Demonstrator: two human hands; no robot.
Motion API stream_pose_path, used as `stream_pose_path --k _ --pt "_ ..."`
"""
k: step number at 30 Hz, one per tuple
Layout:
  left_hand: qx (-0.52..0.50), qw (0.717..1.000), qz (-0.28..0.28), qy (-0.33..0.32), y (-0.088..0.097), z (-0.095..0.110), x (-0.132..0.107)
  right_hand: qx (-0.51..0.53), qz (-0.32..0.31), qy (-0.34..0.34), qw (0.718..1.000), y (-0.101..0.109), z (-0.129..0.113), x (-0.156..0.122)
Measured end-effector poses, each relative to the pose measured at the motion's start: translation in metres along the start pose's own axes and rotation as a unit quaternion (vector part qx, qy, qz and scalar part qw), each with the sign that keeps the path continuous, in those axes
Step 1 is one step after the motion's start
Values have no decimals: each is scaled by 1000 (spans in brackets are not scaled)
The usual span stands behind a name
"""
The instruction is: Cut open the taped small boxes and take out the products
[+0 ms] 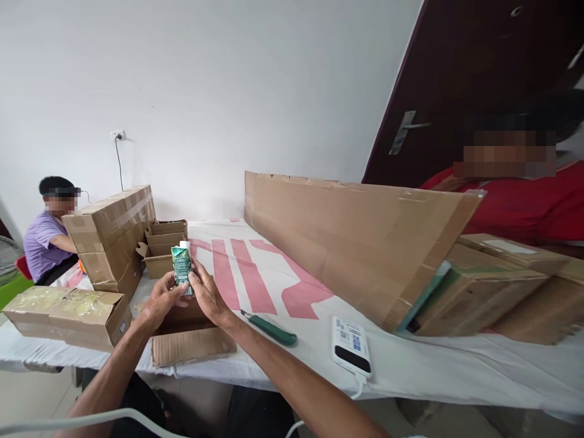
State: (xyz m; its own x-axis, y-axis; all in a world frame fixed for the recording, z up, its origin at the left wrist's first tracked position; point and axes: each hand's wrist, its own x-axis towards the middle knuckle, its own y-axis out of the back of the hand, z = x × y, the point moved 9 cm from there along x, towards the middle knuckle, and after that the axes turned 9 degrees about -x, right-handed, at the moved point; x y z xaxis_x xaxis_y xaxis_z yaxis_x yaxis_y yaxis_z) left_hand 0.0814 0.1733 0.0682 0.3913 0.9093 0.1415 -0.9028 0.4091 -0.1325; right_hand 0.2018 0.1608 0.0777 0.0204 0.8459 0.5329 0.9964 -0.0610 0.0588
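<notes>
A green drink carton (181, 267) with a white cap is held upright between my two hands. My left hand (163, 299) grips its lower left side, thumb across the front. On its right side, my right hand (206, 291) presses with the thumb and fingers closed round the edge. Just below my hands sits an open cardboard box (194, 347), its inside partly hidden by them. To the right of that box lies a green utility knife (274, 330) on the cloth.
Taped boxes (109, 234) and open cardboard trays (166, 240) stand at the left. A cardboard divider (356, 243) crosses the table. A white device (350, 344) with a cable lies right of the knife. People sit at both sides; more boxes (497, 286) stand behind the divider.
</notes>
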Motion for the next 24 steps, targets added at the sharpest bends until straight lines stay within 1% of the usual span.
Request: stream_pose_path --k 6,10,13,16,19,24 --pt "29 999 -17 35 15 -8 40 -15 -2 -39 999 4 33 36" --pt "44 997 -26 55 24 -18 57 -27 2 -87 996 3 60 45" --pt "55 996 -26 67 30 -27 63 -22 -8 -120 992 -1 77 44" --pt "59 995 -27 76 34 -37 65 -15 -22 -139 990 -5 89 41" --pt "61 994 -30 82 35 -45 66 -1 -38 -148 988 -8 97 39" --pt "62 994 -28 85 35 -51 67 24 -47 -149 987 -10 102 36"
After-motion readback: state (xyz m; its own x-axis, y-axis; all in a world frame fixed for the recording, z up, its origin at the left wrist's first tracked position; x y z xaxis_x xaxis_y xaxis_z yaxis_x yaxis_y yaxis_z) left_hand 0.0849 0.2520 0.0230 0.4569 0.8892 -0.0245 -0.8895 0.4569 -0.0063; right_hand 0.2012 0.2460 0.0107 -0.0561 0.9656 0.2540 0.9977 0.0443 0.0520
